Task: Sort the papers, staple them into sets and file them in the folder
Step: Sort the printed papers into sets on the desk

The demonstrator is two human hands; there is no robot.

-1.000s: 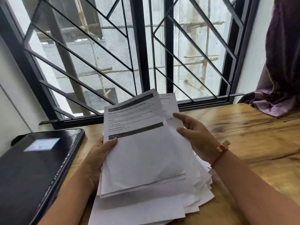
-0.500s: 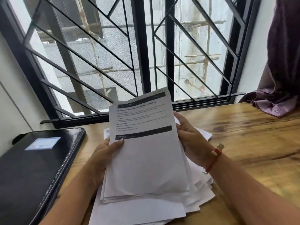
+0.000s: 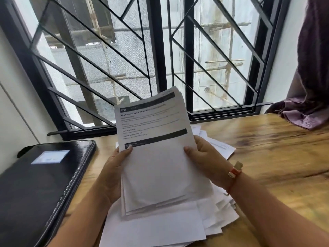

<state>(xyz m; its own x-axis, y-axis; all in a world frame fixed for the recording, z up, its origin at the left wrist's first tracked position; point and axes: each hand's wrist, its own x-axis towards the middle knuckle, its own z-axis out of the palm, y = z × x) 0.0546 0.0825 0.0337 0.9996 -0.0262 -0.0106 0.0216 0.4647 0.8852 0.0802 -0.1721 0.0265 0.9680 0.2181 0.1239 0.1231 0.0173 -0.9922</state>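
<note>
- I see both hands holding a small stack of papers (image 3: 156, 157) upright above the wooden table (image 3: 276, 157).
- Left hand (image 3: 114, 173) pinches its left edge, thumb in front.
- Right hand (image 3: 204, 157) pinches its right edge.
- Loose sheets (image 3: 178, 227) lie on the table beneath the stack.
- A closed black folder (image 3: 41, 179) lies on the table, left of the stack.

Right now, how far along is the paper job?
Early. Done: nothing stapled or filed; folder lies shut. In hand: left hand and right hand square a small stack. Left: loose pile on table, stapling, filing; no stapler visible.
</note>
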